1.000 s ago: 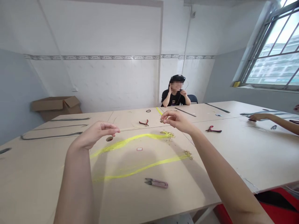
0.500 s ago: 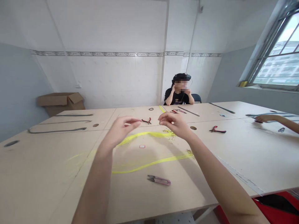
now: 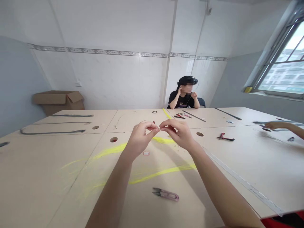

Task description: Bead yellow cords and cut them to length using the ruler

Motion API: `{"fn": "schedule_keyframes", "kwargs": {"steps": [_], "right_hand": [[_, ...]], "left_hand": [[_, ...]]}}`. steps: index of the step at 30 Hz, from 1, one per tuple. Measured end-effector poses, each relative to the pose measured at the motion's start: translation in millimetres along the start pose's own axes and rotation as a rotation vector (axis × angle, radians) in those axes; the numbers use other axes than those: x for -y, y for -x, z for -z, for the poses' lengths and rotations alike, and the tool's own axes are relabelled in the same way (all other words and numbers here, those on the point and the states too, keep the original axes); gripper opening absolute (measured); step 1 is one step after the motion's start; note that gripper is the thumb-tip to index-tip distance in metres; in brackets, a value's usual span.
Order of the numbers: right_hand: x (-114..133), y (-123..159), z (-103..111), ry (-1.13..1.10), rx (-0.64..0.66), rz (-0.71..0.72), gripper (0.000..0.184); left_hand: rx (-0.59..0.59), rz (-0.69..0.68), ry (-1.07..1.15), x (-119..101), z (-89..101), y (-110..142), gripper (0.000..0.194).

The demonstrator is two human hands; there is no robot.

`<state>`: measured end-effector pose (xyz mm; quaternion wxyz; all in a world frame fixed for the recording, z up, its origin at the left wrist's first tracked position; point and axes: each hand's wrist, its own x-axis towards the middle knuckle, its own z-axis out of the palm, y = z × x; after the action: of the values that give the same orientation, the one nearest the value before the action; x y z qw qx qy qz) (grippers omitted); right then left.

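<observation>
My left hand [image 3: 143, 134] and my right hand [image 3: 177, 132] meet fingertip to fingertip above the table. Both are closed in a pinch; whatever lies between the fingers is too small to make out. Below them a bundle of yellow strands [image 3: 111, 150] stretches across the table, partly covered by my hands. Nearer to me lies a second yellow bundle [image 3: 154, 176], its right end hidden behind my right forearm. A small red-edged label [image 3: 146, 153] sits between the bundles. Pink thread snips [image 3: 165, 194] rest close to the front edge.
Red-handled pliers [image 3: 225, 137] and a clear ruler [image 3: 244, 179] lie on the right. Dark cord bundles [image 3: 53, 131] are at the left. A co-worker [image 3: 184, 95] sits opposite; another person's hand [image 3: 273, 125] is at the far right. A cardboard box [image 3: 58, 101] stands behind.
My hands have come together from apart, the left moving right, until the fingertips meet. The view has shifted slightly. Pliers seen between my hands earlier are now mostly hidden.
</observation>
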<state>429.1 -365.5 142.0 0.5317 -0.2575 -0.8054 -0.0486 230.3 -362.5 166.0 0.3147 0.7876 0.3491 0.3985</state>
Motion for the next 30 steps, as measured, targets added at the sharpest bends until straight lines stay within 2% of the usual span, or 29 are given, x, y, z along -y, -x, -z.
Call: {"fn": "schedule_keyframes", "kwargs": {"steps": [6,9,11,14,17,24,30], "right_hand": [[2,-7,-9,0.000,-0.038,-0.008,0.015],[6,-8,-13,-0.017,-0.201,-0.168,0.007],[10,-6,-15,-0.060,-0.272,-0.311,0.015],[15,-1,-19,-0.165,-0.225,-0.508,0.019],[17,2,-21,-0.229,-0.207,-0.639,0.020],[15,-1,-24,-0.269,-0.250,-0.763,0.026],[13,-1,-22,-0.325,-0.242,-0.809,0.029]], "left_hand": [[0.023,0.052,0.048,6,5.1,-6,0.025],[-0.069,0.021,0.023,9,3.5,-9,0.023],[-0.171,-0.029,-0.049,10,0.4,-10,0.019],[-0.302,-0.091,-0.215,8,-6.2,-11,0.015],[-0.365,-0.128,-0.362,5,-13.3,-11,0.013],[-0.375,-0.223,-0.538,9,-27.8,-11,0.014],[-0.452,-0.312,-0.686,13,-34.8,-12,0.013]]}}
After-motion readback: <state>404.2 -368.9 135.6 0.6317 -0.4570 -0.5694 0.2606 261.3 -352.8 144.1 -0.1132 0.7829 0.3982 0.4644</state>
